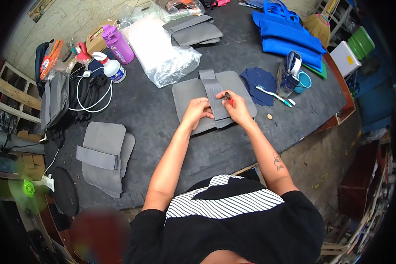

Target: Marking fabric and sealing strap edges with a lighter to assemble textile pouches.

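Observation:
A grey padded fabric piece [187, 94] with rounded corners lies flat in front of me, and a wide ribbed grey strap [212, 88] runs across its middle. My left hand [198, 113] rests on the piece with curled fingers, their tips pinching the strap's left edge. In my right hand [235, 108] is a small red and black tool [229, 98], gripped with its black end pointing up and away; its exact kind is hidden by the fingers. That hand sits over the strap's right side.
Similar grey pieces lie at left [102, 141] and far [193, 31]. Around the dark table [163, 163] stand a spray bottle [114, 68], a purple bottle [118, 44], a plastic-wrapped white stack [152, 44], navy fabric pieces [258, 83], a toothbrush [273, 95], a blue cup [303, 82] and blue bags [290, 37].

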Motion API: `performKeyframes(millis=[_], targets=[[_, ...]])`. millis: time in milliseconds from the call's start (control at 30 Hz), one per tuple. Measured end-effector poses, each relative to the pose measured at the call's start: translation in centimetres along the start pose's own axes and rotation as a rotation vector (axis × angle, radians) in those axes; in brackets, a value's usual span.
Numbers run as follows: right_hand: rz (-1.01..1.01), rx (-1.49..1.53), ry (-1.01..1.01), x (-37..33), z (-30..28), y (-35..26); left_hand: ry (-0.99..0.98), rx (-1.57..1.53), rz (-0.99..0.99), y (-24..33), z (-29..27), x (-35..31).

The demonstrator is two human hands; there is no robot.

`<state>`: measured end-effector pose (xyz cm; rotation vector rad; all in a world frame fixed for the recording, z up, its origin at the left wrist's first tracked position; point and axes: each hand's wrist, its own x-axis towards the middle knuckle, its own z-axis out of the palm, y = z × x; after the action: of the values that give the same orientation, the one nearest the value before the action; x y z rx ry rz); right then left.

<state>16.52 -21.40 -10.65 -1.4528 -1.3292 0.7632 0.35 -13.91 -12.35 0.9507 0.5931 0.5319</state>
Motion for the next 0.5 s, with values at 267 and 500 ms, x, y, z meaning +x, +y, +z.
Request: performKeyframes(millis=[267, 500], targets=[[-0.054, -0.161, 0.112, -0.2, -0.4, 0.3, 0.123, 0.163, 0.073, -1.4, 0.0, 0.4], [0.135, -0.067, 0.144, -0.7, -0.8, 1.3, 0.089, 0.188, 0.058, 0.2, 0.9, 0.8]])
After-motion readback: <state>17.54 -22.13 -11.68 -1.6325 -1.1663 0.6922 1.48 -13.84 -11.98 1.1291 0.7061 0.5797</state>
